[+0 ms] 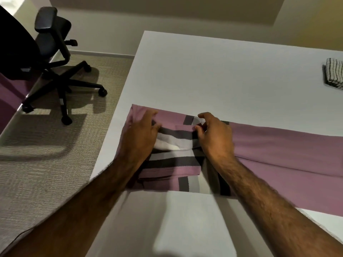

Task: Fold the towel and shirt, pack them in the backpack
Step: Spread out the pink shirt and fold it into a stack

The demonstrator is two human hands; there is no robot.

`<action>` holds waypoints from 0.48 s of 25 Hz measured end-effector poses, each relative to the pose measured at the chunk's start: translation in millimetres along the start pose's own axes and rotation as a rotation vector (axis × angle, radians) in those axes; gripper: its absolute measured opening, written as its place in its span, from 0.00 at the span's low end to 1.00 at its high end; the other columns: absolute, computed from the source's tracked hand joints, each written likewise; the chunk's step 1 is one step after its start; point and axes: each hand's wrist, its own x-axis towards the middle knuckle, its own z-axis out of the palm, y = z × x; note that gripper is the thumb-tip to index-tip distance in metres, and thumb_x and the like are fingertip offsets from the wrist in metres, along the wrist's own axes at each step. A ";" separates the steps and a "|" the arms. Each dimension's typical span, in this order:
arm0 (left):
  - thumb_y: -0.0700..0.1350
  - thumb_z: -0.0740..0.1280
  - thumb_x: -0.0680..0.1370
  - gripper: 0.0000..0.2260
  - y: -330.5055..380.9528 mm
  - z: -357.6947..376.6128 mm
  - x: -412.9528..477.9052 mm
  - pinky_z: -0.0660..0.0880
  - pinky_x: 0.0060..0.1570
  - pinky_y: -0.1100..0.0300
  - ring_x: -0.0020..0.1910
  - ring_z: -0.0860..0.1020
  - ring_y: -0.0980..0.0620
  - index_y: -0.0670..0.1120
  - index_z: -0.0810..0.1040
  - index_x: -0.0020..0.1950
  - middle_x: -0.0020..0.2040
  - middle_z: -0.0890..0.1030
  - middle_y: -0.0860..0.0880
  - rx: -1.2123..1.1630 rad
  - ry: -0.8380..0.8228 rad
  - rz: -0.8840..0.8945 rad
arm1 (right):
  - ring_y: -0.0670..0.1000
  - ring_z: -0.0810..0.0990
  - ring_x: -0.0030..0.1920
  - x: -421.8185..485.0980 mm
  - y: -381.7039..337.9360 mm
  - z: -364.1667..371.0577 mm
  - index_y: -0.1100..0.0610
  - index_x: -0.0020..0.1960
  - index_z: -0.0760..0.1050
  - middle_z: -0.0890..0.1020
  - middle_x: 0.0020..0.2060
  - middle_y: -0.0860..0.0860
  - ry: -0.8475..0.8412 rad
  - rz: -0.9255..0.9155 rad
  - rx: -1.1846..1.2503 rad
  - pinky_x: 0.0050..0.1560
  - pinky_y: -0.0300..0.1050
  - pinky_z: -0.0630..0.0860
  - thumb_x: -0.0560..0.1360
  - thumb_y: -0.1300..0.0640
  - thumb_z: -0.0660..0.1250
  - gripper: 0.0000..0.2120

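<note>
The purple shirt (278,154) with grey, black and white stripes lay across the white table (204,71), its partly folded end close to the table's left edge and the rest running off toward the right. The left hand (141,134) rested on that folded end, fingers bent at a striped fold; whether it gripped the cloth could not be told. The right hand (215,138), just beside it, pinched a purple fold between thumb and curled fingers. A folded checked towel (334,73) sat well apart toward the table's far right. A black office chair (53,43) stood on the carpet (46,164) beyond the left edge.
</note>
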 end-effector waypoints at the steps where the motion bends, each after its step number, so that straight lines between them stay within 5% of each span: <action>1: 0.50 0.64 0.84 0.17 -2.8 2.6 -1.5 0.76 0.51 0.57 0.54 0.79 0.47 0.48 0.72 0.71 0.57 0.80 0.47 0.146 0.037 0.052 | 0.56 0.81 0.51 -2.8 0.5 2.1 0.55 0.66 0.75 0.83 0.51 0.52 0.024 -0.026 -0.117 0.59 0.54 0.72 0.80 0.58 0.67 0.15; 4: 0.49 0.58 0.85 0.24 -5.7 7.7 0.4 0.67 0.70 0.40 0.72 0.70 0.38 0.44 0.63 0.80 0.74 0.71 0.39 0.457 0.142 0.187 | 0.62 0.72 0.69 -12.7 -7.4 11.6 0.59 0.75 0.67 0.75 0.68 0.60 0.133 -0.129 -0.398 0.71 0.62 0.61 0.79 0.61 0.65 0.25; 6: 0.51 0.51 0.85 0.27 -5.6 16.2 -0.9 0.53 0.78 0.40 0.82 0.54 0.40 0.45 0.54 0.83 0.83 0.55 0.41 0.474 0.029 0.306 | 0.60 0.54 0.81 -17.6 -21.5 21.8 0.58 0.81 0.56 0.59 0.80 0.59 0.056 -0.231 -0.401 0.79 0.65 0.46 0.84 0.50 0.54 0.28; 8: 0.55 0.44 0.85 0.28 -14.0 25.1 -4.3 0.47 0.80 0.40 0.83 0.48 0.41 0.47 0.51 0.84 0.84 0.49 0.43 0.480 -0.094 0.329 | 0.56 0.41 0.82 -22.3 -28.6 39.4 0.54 0.83 0.48 0.47 0.83 0.55 -0.096 -0.267 -0.390 0.79 0.64 0.39 0.85 0.40 0.40 0.31; 12: 0.60 0.43 0.84 0.30 -39.9 35.0 -4.9 0.46 0.79 0.42 0.82 0.51 0.42 0.49 0.53 0.84 0.84 0.54 0.45 0.447 -0.155 0.199 | 0.54 0.39 0.82 -27.6 -10.1 60.9 0.52 0.83 0.42 0.44 0.83 0.52 -0.221 -0.191 -0.483 0.78 0.65 0.39 0.82 0.34 0.34 0.36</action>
